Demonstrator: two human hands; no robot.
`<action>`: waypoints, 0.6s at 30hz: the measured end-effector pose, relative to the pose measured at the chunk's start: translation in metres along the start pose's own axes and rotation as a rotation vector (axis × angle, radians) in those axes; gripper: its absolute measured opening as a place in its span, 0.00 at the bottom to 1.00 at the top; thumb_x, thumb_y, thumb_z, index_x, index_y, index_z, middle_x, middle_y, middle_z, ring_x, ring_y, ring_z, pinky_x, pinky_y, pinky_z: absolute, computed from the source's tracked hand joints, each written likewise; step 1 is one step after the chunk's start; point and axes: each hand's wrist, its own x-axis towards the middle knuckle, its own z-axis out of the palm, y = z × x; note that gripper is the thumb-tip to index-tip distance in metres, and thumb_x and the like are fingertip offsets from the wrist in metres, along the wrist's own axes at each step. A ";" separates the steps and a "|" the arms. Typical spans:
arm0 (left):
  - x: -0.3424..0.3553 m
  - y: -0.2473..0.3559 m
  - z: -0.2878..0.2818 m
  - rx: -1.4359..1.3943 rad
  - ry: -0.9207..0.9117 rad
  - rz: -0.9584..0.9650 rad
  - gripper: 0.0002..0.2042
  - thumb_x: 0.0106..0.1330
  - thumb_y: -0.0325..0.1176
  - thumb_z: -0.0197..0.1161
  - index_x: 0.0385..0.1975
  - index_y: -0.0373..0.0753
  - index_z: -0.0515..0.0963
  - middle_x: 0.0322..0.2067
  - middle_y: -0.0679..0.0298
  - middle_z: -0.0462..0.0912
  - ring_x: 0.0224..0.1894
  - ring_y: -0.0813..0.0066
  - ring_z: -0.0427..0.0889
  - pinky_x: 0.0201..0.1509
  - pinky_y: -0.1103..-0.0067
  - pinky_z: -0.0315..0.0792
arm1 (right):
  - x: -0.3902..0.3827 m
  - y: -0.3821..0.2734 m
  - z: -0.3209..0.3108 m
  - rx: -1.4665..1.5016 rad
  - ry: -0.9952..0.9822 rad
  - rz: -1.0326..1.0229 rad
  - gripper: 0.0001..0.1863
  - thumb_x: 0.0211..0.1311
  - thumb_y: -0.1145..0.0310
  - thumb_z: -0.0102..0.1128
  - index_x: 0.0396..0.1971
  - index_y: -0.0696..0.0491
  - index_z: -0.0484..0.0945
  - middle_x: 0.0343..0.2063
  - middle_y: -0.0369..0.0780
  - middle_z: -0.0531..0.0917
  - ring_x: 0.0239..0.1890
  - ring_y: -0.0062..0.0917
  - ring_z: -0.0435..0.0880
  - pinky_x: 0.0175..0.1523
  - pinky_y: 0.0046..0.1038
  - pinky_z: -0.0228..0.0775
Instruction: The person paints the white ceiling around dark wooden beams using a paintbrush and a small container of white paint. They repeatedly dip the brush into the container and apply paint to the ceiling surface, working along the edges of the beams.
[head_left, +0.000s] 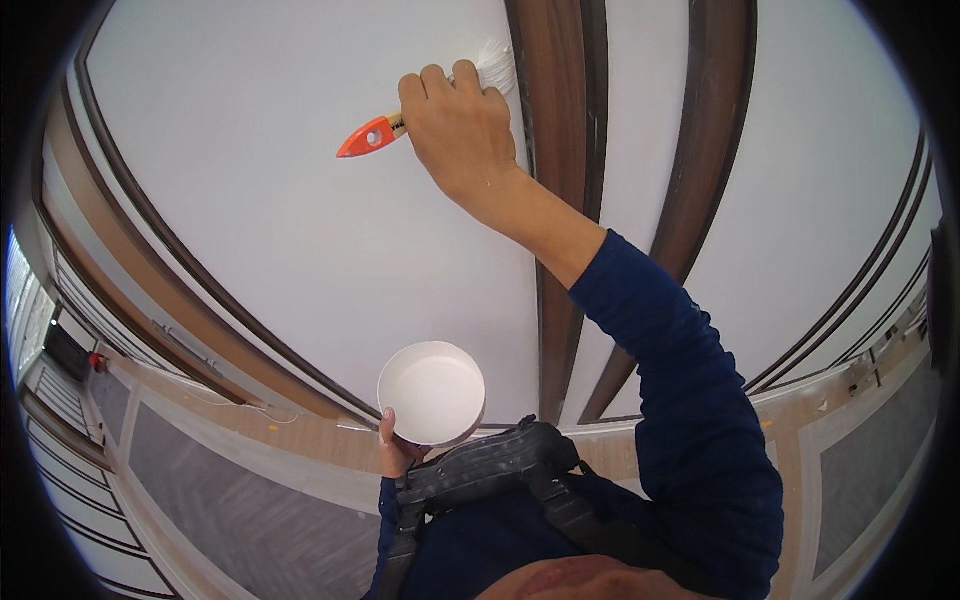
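Note:
My right hand [460, 125] is raised high against the wall, its fingers wrapped round a paintbrush [370, 138]. The brush's orange handle tip with a round hole sticks out to the left of my fist. White-coated bristles lie on the white wall panel [300, 200], right beside the edge of a dark brown wood trim strip [555, 120]. Low in front of my body, my left hand [397, 448] grips a round white tub [432, 392] from below and its near left side. The inside of the tub is white; how much paint is in it I cannot tell.
A second wood strip [705, 130] runs farther right. To the left is a brown door [200, 330] with a metal handle, then a stair railing [75, 480]. Dark grey herringbone flooring [250, 510] with a pale border lies below. A black strapped harness [490, 465] crosses my chest.

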 end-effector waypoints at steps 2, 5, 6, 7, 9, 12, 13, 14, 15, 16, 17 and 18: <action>0.001 -0.002 -0.005 0.004 -0.003 -0.005 0.47 0.66 0.64 0.64 0.77 0.37 0.58 0.68 0.44 0.73 0.65 0.47 0.81 0.60 0.57 0.85 | -0.006 -0.003 -0.003 0.010 -0.029 -0.006 0.10 0.46 0.73 0.71 0.23 0.50 0.75 0.25 0.37 0.78 0.38 0.32 0.80 0.31 0.31 0.73; 0.006 -0.007 -0.019 0.009 -0.020 -0.012 0.47 0.66 0.64 0.64 0.76 0.36 0.59 0.67 0.45 0.73 0.64 0.47 0.81 0.59 0.58 0.85 | -0.013 -0.004 -0.012 0.006 -0.043 -0.053 0.09 0.48 0.73 0.69 0.22 0.50 0.74 0.26 0.36 0.77 0.36 0.30 0.79 0.29 0.29 0.72; 0.008 -0.007 -0.020 0.008 -0.022 -0.017 0.47 0.66 0.64 0.64 0.76 0.36 0.60 0.67 0.45 0.74 0.64 0.47 0.81 0.59 0.57 0.85 | -0.018 -0.007 -0.019 0.076 -0.057 -0.071 0.09 0.49 0.73 0.69 0.23 0.50 0.74 0.27 0.36 0.77 0.36 0.30 0.78 0.29 0.28 0.71; 0.015 -0.009 -0.021 -0.002 -0.030 -0.009 0.47 0.66 0.64 0.64 0.76 0.36 0.60 0.67 0.45 0.74 0.64 0.47 0.81 0.59 0.57 0.85 | -0.022 -0.012 -0.027 0.147 -0.061 -0.103 0.09 0.50 0.72 0.68 0.23 0.49 0.74 0.28 0.37 0.77 0.35 0.29 0.78 0.28 0.27 0.71; 0.023 -0.013 -0.033 -0.002 -0.052 -0.016 0.46 0.66 0.64 0.64 0.75 0.37 0.61 0.66 0.45 0.74 0.65 0.47 0.80 0.62 0.54 0.82 | -0.007 -0.014 -0.032 0.219 0.017 -0.198 0.08 0.51 0.72 0.67 0.24 0.50 0.74 0.31 0.38 0.78 0.36 0.29 0.78 0.27 0.26 0.72; 0.015 -0.014 -0.032 0.003 0.011 -0.021 0.46 0.66 0.64 0.63 0.75 0.37 0.62 0.66 0.45 0.75 0.64 0.46 0.81 0.61 0.53 0.82 | 0.048 -0.011 -0.050 0.385 0.206 -0.334 0.07 0.52 0.73 0.67 0.29 0.51 0.77 0.40 0.44 0.81 0.40 0.34 0.82 0.30 0.29 0.79; 0.011 -0.016 -0.032 -0.001 0.042 -0.024 0.46 0.66 0.65 0.63 0.75 0.37 0.62 0.66 0.45 0.75 0.64 0.46 0.81 0.60 0.53 0.83 | 0.079 -0.001 -0.054 0.465 0.241 -0.306 0.05 0.56 0.72 0.67 0.32 0.51 0.80 0.46 0.43 0.83 0.41 0.36 0.85 0.33 0.34 0.83; 0.006 -0.019 -0.034 -0.022 0.045 -0.004 0.46 0.66 0.65 0.63 0.75 0.37 0.62 0.66 0.45 0.75 0.63 0.46 0.82 0.59 0.54 0.83 | 0.112 0.017 -0.054 0.380 0.221 -0.294 0.14 0.58 0.77 0.66 0.42 0.44 0.84 0.49 0.37 0.86 0.48 0.34 0.87 0.40 0.32 0.83; 0.003 -0.024 -0.037 -0.051 0.044 0.021 0.45 0.66 0.65 0.63 0.75 0.37 0.62 0.65 0.46 0.76 0.62 0.47 0.83 0.58 0.54 0.84 | 0.153 0.039 -0.056 0.451 0.137 -0.321 0.15 0.57 0.79 0.66 0.41 0.44 0.85 0.42 0.35 0.88 0.49 0.32 0.86 0.42 0.33 0.83; 0.004 -0.026 -0.037 -0.077 0.031 0.044 0.45 0.66 0.65 0.63 0.74 0.37 0.62 0.65 0.46 0.76 0.61 0.47 0.83 0.57 0.54 0.85 | 0.232 0.082 -0.062 0.422 0.323 -0.387 0.09 0.72 0.67 0.57 0.38 0.55 0.85 0.32 0.45 0.87 0.40 0.38 0.87 0.44 0.39 0.79; 0.000 -0.031 -0.040 -0.090 0.056 0.053 0.45 0.66 0.64 0.63 0.74 0.37 0.63 0.64 0.46 0.78 0.60 0.48 0.84 0.56 0.55 0.85 | 0.264 0.090 -0.064 0.410 0.258 -0.313 0.11 0.75 0.69 0.55 0.44 0.55 0.85 0.36 0.49 0.88 0.42 0.41 0.89 0.48 0.41 0.78; 0.023 -0.023 -0.032 -0.055 -0.022 0.019 0.44 0.66 0.65 0.63 0.74 0.37 0.64 0.63 0.47 0.78 0.60 0.49 0.85 0.55 0.56 0.85 | 0.282 0.117 -0.107 0.414 0.100 -0.182 0.10 0.72 0.70 0.54 0.42 0.55 0.84 0.35 0.50 0.88 0.41 0.44 0.88 0.47 0.41 0.78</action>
